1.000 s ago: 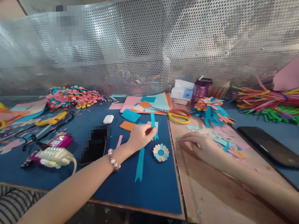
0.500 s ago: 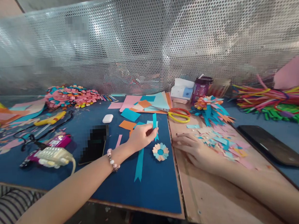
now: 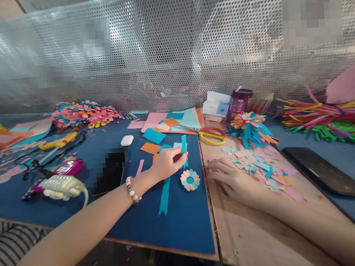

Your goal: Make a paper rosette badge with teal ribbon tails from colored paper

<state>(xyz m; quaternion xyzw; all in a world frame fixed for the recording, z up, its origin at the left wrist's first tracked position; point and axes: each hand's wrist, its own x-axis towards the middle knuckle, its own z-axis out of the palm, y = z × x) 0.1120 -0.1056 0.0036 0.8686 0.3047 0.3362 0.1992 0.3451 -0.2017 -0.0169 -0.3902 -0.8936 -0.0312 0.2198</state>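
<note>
My left hand (image 3: 168, 162), with a beaded bracelet at the wrist, pinches a short blue paper strip (image 3: 184, 143) upright between thumb and fingers. Below that hand, a longer blue paper ribbon (image 3: 164, 197) with a notched end lies on the blue table mat. Just right of the ribbon sits a small paper flower (image 3: 190, 180) with peach and light-blue petals around a blue centre. My right hand (image 3: 227, 176) rests on the wooden board, fingers stretched out and holding nothing. Beside it is a heap of paper scraps (image 3: 265, 166).
Scissors (image 3: 211, 136) lie behind the hands near coloured paper sheets (image 3: 153, 121). A black phone (image 3: 111, 172), a glue gun (image 3: 59, 183) and a white earphone case (image 3: 127, 140) are at left. Another phone (image 3: 325, 173) and a paper-strip bunch (image 3: 247, 129) are at right. A perforated metal screen (image 3: 167, 50) stands behind.
The view has shifted very slightly. Both hands keep nearly the same place, and my left hand still pinches the blue strip.
</note>
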